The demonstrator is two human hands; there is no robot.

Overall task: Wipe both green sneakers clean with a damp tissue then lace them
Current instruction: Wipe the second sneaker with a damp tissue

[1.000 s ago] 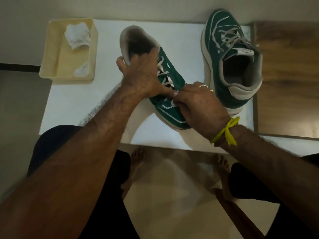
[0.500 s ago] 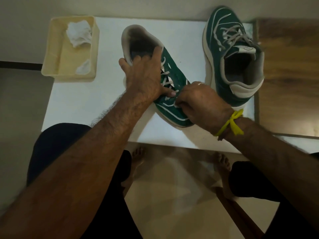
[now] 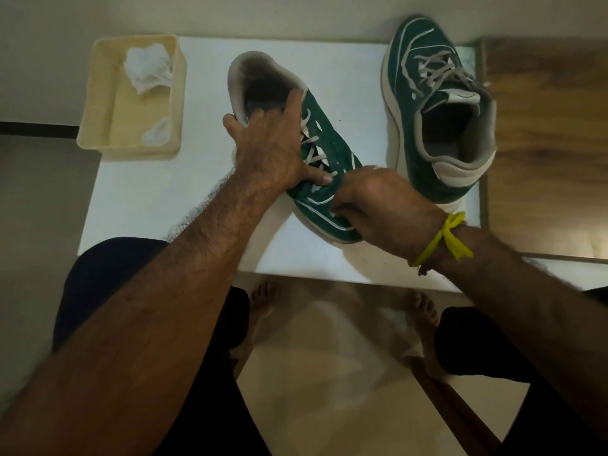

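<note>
A green sneaker (image 3: 332, 149) lies in the middle of the white table (image 3: 148, 192), heel away from me, toe toward me. My left hand (image 3: 273, 149) grips it over the tongue, fingers reaching into the opening and thumb pressed by the lowest laces. My right hand (image 3: 375, 202) sits curled at the toe end and pinches a white lace end (image 3: 334, 212) there. The second green sneaker (image 3: 427, 103) stands at the right, loosely laced, heel toward me.
A cream plastic tray (image 3: 98, 120) at the table's back left holds crumpled white tissues (image 3: 148, 69). A wooden surface (image 3: 546, 143) adjoins the table on the right. My knees and bare feet are below the table's near edge.
My right hand has slid down toward the toe of the middle sneaker, pulling at the lace. My left hand keeps its hold; its fingers reach further into the opening.
</note>
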